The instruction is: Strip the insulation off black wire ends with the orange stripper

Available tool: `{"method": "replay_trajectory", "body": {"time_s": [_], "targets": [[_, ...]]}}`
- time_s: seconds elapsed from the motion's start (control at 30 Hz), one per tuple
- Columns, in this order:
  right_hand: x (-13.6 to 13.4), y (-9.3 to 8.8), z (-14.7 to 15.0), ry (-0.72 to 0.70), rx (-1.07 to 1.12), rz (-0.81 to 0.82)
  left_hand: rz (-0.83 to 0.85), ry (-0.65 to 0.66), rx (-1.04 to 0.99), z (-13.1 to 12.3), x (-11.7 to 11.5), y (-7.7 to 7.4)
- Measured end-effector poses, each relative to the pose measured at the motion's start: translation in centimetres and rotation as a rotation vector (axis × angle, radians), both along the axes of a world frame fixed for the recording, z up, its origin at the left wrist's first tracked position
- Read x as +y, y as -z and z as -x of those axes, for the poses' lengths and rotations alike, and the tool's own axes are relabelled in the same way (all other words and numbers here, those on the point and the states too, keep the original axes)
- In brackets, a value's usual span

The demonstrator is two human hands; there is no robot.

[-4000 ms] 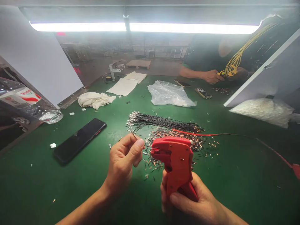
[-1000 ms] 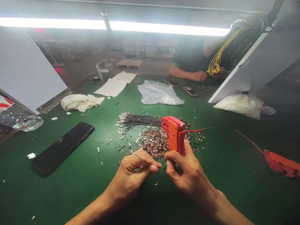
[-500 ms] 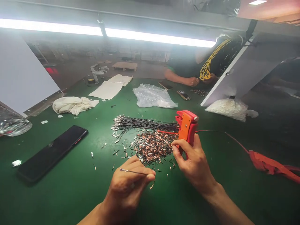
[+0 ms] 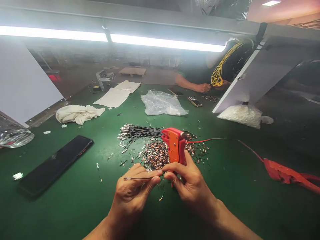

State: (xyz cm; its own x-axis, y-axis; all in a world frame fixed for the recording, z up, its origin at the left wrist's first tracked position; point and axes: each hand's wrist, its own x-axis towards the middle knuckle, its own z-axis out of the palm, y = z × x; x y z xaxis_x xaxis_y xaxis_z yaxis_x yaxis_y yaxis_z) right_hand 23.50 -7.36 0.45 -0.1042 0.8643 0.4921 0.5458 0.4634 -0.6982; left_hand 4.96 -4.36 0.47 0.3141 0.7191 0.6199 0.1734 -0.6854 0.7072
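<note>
Between thumb and fingers, my left hand [image 4: 135, 190] pinches a short black wire [image 4: 142, 178] with a metal terminal at its left end. My right hand [image 4: 192, 183] is wrapped round an orange and red wire stripper [image 4: 175, 145], held upright with its jaws at the top. The fingertips of both hands nearly meet near the wire's right end. Behind them lies a heap of copper and black wire scraps [image 4: 155, 155]. A bundle of black wires [image 4: 140, 132] with metal terminals stretches behind the heap, partly hidden by the stripper.
A black phone [image 4: 57, 163] lies at left, a cloth [image 4: 77, 114] beyond it. A plastic bag [image 4: 162, 102] and paper [image 4: 116, 95] lie farther back. At right are an orange-red tool [image 4: 287, 171] and a bag of white pieces [image 4: 241, 116]. Across the table, a person's hands [image 4: 205, 87] hold yellow wires.
My right hand has moved left and slightly down with the wire stripper, close to my left hand. The black wire has risen slightly and lies more level.
</note>
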Motion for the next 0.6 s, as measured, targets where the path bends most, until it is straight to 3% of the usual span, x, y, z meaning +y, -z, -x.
{"method": "replay_trajectory", "body": {"time_s": [0.27, 0.43, 0.6], "targets": [[-0.21, 0.15, 0.69, -0.119, 0.034, 0.077, 0.135, 0.052, -0.061, -0.26, -0.43, -0.35], [-0.25, 0.11, 0.99, -0.125, 0.104, 0.117, 0.086, 0.083, -0.091, -0.01, -0.72, 0.22], [0.00, -0.02, 1.13, -0.055, 0.120, 0.102, 0.048, 0.017, 0.080, 0.07, -0.43, -0.23]]}}
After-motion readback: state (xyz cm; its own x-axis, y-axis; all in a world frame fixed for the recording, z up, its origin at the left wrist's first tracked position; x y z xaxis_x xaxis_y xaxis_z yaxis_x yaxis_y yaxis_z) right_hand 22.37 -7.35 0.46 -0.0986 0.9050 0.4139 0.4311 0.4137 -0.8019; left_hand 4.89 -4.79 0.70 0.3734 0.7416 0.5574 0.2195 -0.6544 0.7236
